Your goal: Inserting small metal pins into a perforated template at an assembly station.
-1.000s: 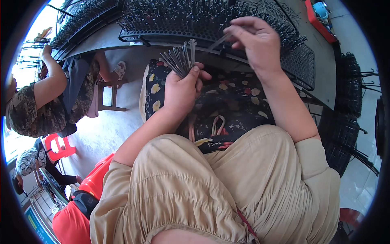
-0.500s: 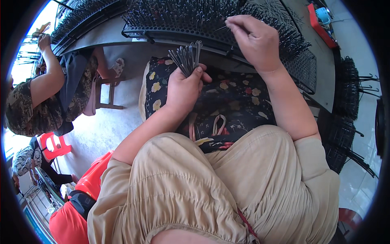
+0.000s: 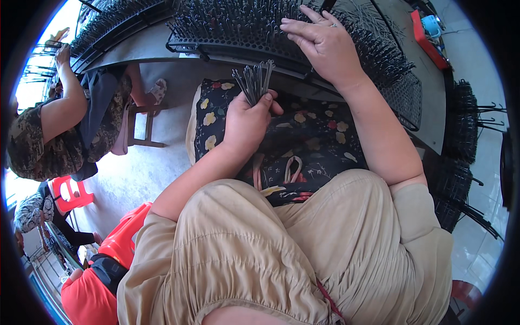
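Observation:
A bundle of thin dark metal rods with small looped ends (image 3: 254, 80) stands up out of my left hand (image 3: 244, 123), which is closed round its lower part above my lap. My right hand (image 3: 329, 53) is over the perforated black rack (image 3: 238, 50), its fingers stretched and apart, with nothing visible in them. Dense rows of upright dark rods with bent tips (image 3: 227, 21) fill the rack. Some of these rods are hidden behind my right hand.
A floral apron (image 3: 309, 130) covers my lap. At the far right a red tray (image 3: 428, 46) holds a light blue cup (image 3: 430, 25). Stacked black wire racks (image 3: 460, 124) stand on the right. Another person (image 3: 62, 119) sits at the left, near a red stool (image 3: 70, 194).
My right hand's fingers have gone from pinched together to spread, and the hand has shifted slightly left. The thin rod at its fingertips no longer shows there. My left hand still grips the bundle.

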Motion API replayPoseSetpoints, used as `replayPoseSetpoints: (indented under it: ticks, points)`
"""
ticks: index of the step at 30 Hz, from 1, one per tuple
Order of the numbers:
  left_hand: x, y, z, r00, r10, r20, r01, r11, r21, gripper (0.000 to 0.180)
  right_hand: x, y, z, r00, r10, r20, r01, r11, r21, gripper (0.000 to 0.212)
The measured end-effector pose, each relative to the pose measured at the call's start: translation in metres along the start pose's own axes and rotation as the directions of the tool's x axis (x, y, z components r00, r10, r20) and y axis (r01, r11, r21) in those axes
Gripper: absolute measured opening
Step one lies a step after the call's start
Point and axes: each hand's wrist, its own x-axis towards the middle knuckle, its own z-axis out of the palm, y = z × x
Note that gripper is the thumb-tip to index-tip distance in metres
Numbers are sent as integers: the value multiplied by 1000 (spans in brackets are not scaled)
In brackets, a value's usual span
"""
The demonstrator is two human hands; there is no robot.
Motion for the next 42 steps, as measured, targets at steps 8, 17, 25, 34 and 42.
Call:
replayPoseSetpoints:
  ticks: [8, 17, 25, 34, 42]
  points:
    - [-4, 1, 1, 996, -29, 80, 36, 996, -83, 17, -8, -6, -9, 967, -212, -140, 155, 928, -338, 15]
    - [-9, 2, 4, 979, 2, 206, 34, 985, -171, 18, -43, -34, 6, 821, 416, 392, -548, 381, 744, 27]
    - [-10, 0, 7, 987, 15, 159, 5, 993, -121, 10, -47, -38, 1, 715, 473, 515, -638, 142, 757, 19]
    - [-13, 3, 9, 990, 10, 137, 6, 993, -118, 11, -59, -40, 6, 670, 546, 504, -626, 49, 779, 22]
    - [-10, 0, 12, 993, 17, 116, -5, 995, -96, 10, -66, -44, 9, 666, 584, 464, -655, 160, 738, 22]
